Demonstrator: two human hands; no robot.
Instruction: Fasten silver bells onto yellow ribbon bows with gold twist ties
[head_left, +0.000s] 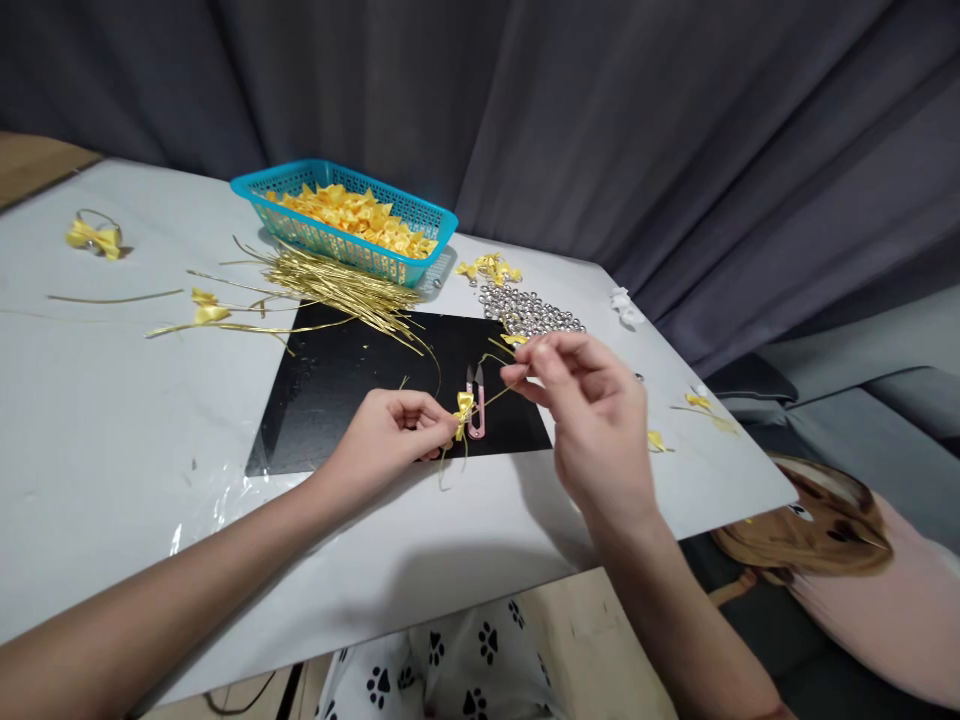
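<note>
Pinching one yellow bow (463, 405) between two hands (394, 430) (592, 420)

Both forearms bare, entering from the near edge and converging toward centre. Left arm runs in low from the near left, long diagonal, wrist straight. Left hand (394, 425) knuckles up, fingers curled in, thumb and fingertips pinched together at its right end. Right arm comes up steeply from the near right, wrist slightly bent. Right hand (592, 420) held higher and a little farther than the left, back of hand toward the viewer, thumb and forefinger pressed together at its far-left tip, other fingers loosely fanned.
</note>
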